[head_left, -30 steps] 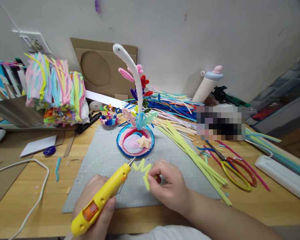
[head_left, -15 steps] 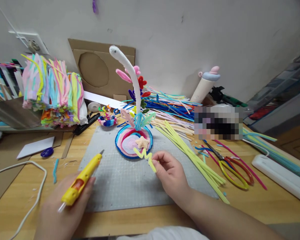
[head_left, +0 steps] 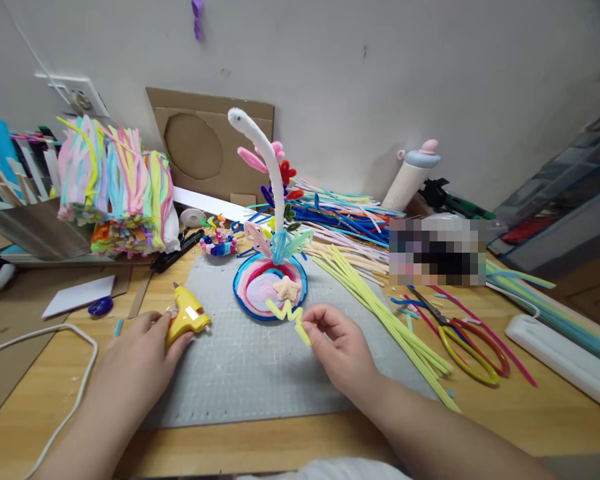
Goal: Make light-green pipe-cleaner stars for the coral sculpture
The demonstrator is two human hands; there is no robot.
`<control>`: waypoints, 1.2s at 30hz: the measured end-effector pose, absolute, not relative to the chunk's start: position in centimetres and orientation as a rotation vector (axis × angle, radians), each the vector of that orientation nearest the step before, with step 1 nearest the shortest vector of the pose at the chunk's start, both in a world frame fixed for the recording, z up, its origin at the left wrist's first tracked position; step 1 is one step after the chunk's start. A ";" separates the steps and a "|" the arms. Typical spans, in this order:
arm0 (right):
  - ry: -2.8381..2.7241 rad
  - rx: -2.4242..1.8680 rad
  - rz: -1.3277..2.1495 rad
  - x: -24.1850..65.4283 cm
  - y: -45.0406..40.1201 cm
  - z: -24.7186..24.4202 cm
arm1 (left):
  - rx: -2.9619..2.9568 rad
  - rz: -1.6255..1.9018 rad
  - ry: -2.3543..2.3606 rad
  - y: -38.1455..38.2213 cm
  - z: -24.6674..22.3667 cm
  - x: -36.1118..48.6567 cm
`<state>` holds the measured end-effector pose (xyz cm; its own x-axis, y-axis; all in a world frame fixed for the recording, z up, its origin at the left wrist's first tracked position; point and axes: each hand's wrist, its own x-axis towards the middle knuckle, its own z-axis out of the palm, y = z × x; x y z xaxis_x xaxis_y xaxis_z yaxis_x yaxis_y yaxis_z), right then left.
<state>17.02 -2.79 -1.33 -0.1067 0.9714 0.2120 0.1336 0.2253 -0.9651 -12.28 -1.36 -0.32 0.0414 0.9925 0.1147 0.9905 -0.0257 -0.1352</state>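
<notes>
My left hand (head_left: 153, 343) is closed round the handle of a yellow hot glue gun (head_left: 187, 313) at the mat's left side, its nozzle pointing away from me. Between thumb and fingertips, my right hand (head_left: 337, 340) pinches one end of a yellow pipe cleaner (head_left: 285, 312) bent into a zigzag. The zigzag's far end overlaps the front rim of a round, multicoloured pipe-cleaner base (head_left: 245, 307) in view; whether they touch I cannot tell. On that base sit a cream star (head_left: 287, 290), pastel butterfly-like shapes (head_left: 280, 245) and a tall, curved white stem (head_left: 275, 173) with coloured flowers.
Straight yellow pipe cleaners (head_left: 380, 310) lie across the grey cutting mat (head_left: 260, 380). Right of them are scissors (head_left: 450, 330) and a white power strip (head_left: 555, 353). Bundled pipe cleaners (head_left: 120, 180) stand at left; a white cord (head_left: 83, 380) curves in front. Behind leans cardboard (head_left: 245, 147).
My left hand has turned the glue gun, so its nozzle and body now sit farther left and its body looks foreshortened. My right hand keeps the zigzag in nearly the same place.
</notes>
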 end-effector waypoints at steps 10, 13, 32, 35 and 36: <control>-2.347 -1.066 0.808 18.7 -1.6 0.1 | -2.979 -0.542 -1.726 -3.0 2.1 -3.6; -2.320 -1.176 0.721 19.1 -1.8 -0.8 | -3.121 -0.404 -1.692 -2.2 1.7 -2.1; -2.158 -1.449 0.712 19.5 -1.7 -3.3 | -3.313 -0.330 -1.764 -0.7 -0.7 -1.7; -2.161 -1.453 0.703 19.5 -1.7 -3.4 | -3.326 -0.321 -1.720 -0.7 -0.8 -1.6; -2.161 -1.454 0.700 19.4 -1.7 -3.5 | -3.326 -0.316 -1.710 -0.7 -0.9 -1.5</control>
